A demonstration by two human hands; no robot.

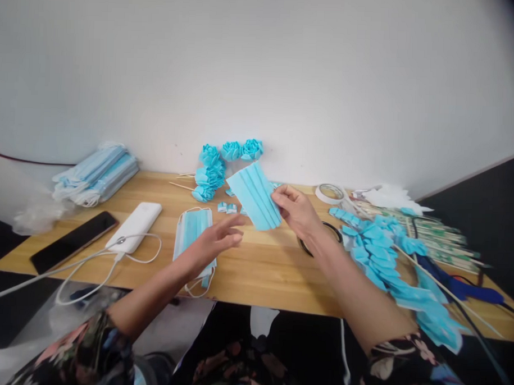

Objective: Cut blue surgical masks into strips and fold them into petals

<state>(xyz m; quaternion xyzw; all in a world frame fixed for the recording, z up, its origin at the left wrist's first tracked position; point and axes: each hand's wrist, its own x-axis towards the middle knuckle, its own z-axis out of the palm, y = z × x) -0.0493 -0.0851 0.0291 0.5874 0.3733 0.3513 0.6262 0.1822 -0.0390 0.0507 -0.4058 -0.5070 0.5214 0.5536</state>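
My right hand point(297, 209) pinches the edge of a blue pleated face mask piece point(254, 196) and holds it tilted above the wooden table point(262, 271). Stretched out flat with the fingers apart, my left hand point(215, 241) hovers just left of and below that piece, holding nothing. Under the left hand lies another blue face mask point(189, 226) with white ear loops. Small cut blue bits point(228, 208) lie on the table between the two.
Blue mask-fabric flowers point(224, 163) stand by the wall. A stack of masks point(98, 174), a phone point(74, 241) and a white power bank point(134, 226) with cable lie at left. Tape rolls point(329, 193), blue petal strips point(377, 250), wooden sticks point(432, 235) and scissors point(464, 287) fill the right.
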